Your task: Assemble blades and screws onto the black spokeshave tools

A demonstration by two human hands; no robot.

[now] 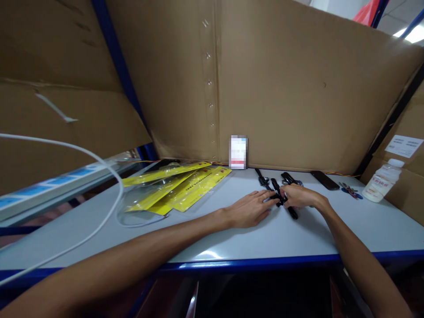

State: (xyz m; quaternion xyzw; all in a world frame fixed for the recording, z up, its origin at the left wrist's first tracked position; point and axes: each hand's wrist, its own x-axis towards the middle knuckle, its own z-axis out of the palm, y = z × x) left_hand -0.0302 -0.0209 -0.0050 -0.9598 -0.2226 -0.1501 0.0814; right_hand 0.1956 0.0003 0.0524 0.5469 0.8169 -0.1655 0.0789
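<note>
My left hand (253, 208) lies low over the table with its fingers stretched out. Its fingertips touch a black elongated tool (274, 183) whose exact kind I cannot make out. My right hand (298, 196) bends in from the other side, its fingers closed round part of the black pieces there; the fingers hide most of the grip. One dark end (293, 213) sticks out below the right hand. Just behind the hands lie another slim black tool (262, 178) and a black piece with a shiny part (290, 178).
Yellow cards with clear plastic blisters (198, 187) overlap on the left of the grey table (238, 245). A phone (238, 152) leans against the cardboard wall (281, 88). Rightward lie a dark flat object (325, 180), keys (350, 191) and a white bottle (382, 181). A white cable (114, 176) loops at left.
</note>
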